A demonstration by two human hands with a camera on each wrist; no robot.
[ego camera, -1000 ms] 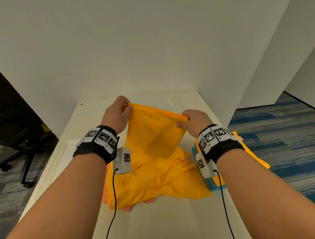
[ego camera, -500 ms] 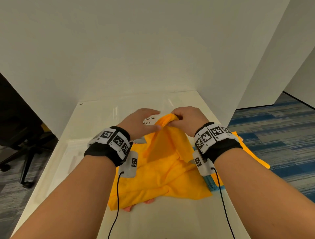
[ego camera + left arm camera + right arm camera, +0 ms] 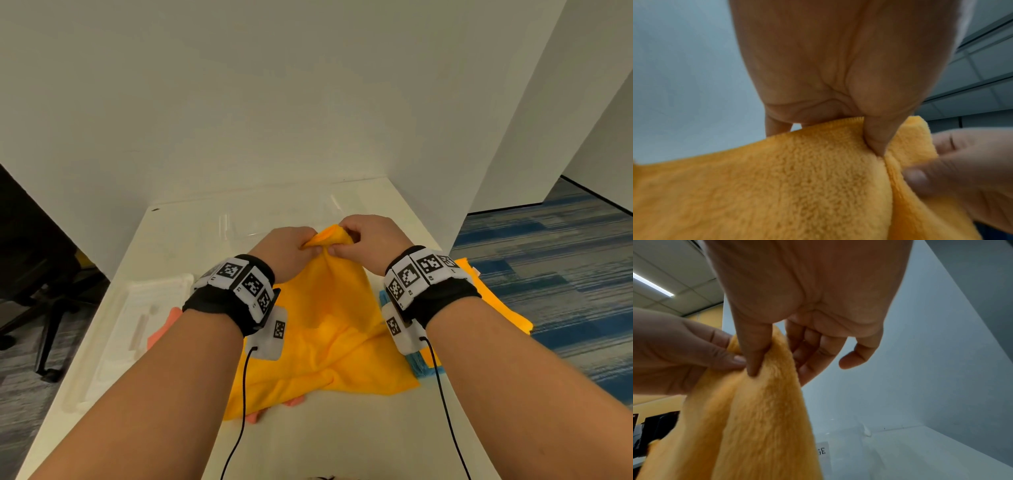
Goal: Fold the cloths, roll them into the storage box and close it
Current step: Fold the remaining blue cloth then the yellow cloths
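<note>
Both hands meet at the top of the orange cloth (image 3: 329, 308), raised off the counter (image 3: 308, 438). Left hand (image 3: 286, 251) pinches the gathered top edge, thumb on the near face, fingers (image 3: 777, 128) behind the fabric. Right hand (image 3: 368, 241) pinches the same bunch from the other side: thumb and first fingers (image 3: 754, 353) clamp the fabric, the other fingers loosely curled and off it. The two thumbs touch or nearly touch at the fold.

Below the fingers the cloth hangs in a tent shape, its lower part spread and wrinkled on the counter between the forearms. A salmon-pink cloth (image 3: 161, 329) pokes out from under it below the left wrist and at the near edge. Under the right wrist, a blue cloth (image 3: 423, 366) shows at the edge of a stack, with another orange cloth (image 3: 496, 308) on top, running toward the counter's right edge.

Clear storage box (image 3: 260, 222) sits just beyond the fingers, hard to make out; a white label with partial letters "GE" (image 3: 822, 451) shows below the right hand in the right wrist view. White lid (image 3: 137, 318) lies flat on the counter, left of the left wrist.
</note>
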